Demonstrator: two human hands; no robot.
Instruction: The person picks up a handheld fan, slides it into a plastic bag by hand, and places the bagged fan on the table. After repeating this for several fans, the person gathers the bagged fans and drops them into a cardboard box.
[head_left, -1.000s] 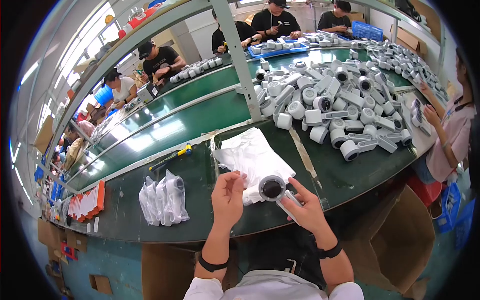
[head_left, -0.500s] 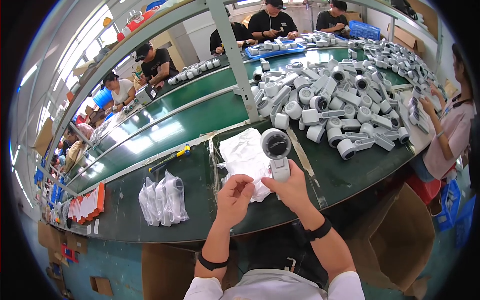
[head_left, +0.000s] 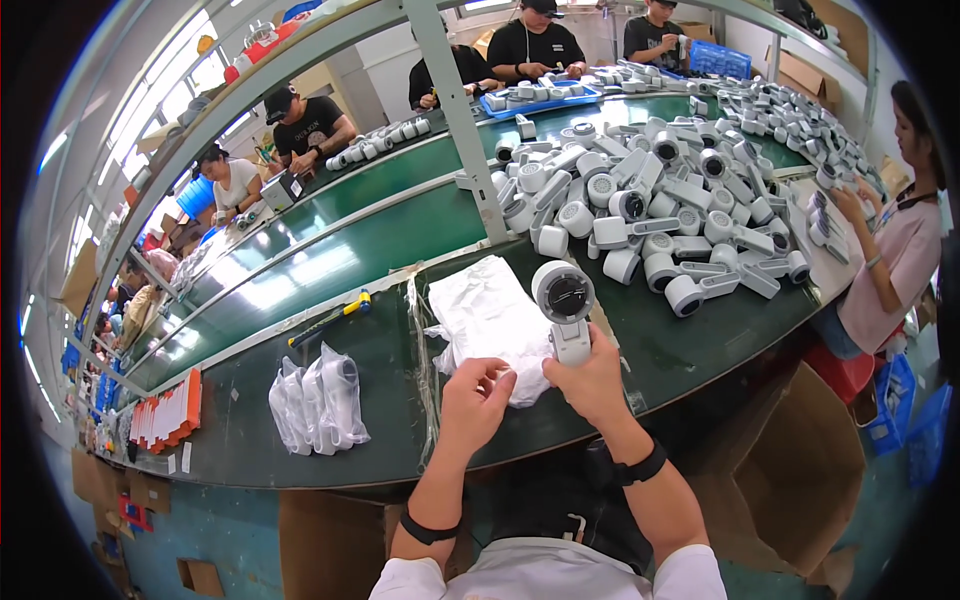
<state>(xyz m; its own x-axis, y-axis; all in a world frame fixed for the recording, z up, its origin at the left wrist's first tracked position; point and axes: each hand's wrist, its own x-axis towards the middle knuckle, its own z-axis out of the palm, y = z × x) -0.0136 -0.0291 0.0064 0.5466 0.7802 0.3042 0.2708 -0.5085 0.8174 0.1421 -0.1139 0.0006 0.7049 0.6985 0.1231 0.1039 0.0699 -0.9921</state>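
Observation:
My right hand (head_left: 590, 385) is closed around the handle of a white and grey handheld fan (head_left: 564, 293). The fan's round head points up, its dark face toward me. To the left of it, my left hand (head_left: 474, 405) is curled with thumb and fingertips close together; whether anything thin is between them is hidden. Both hands are over the near edge of a stack of thin white plastic bags (head_left: 485, 305) on the dark green bench. Farther left on the bench lie several bagged white fans (head_left: 318, 402).
A big heap of handheld fans (head_left: 690, 200) covers the bench at right. A yellow and black tool (head_left: 330, 318) and orange-edged white cards (head_left: 168, 412) lie left. A metal post (head_left: 455, 120) rises ahead; cardboard boxes (head_left: 785, 470) stand below. Beside the right end is a co-worker (head_left: 895, 240).
The fan in my right hand has shifted slightly right and lower in view, its head tipping a little. My left hand has dropped slightly, its fingers still drawn together.

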